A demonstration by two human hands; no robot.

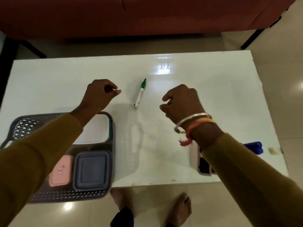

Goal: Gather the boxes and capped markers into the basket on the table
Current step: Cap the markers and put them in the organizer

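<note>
A green-capped white marker (140, 92) lies on the white table (213, 89), between my two hands. My left hand (100, 94) hovers just left of it, fingers curled, holding nothing. My right hand (182, 102) hovers to its right, fingers loosely curled and empty. The dark perforated basket (24, 123) sits at the table's front left. It holds a white box (95, 130), a pink box (61, 171) and a grey-blue box (92, 170). Blue markers (255, 147) lie at the front right, partly hidden by my right sleeve.
A white open case (202, 163) with a dark inside sits under my right forearm near the front edge. A red sofa (147, 15) stands beyond the table. My bare feet (180, 208) are on the tiled floor below the front edge.
</note>
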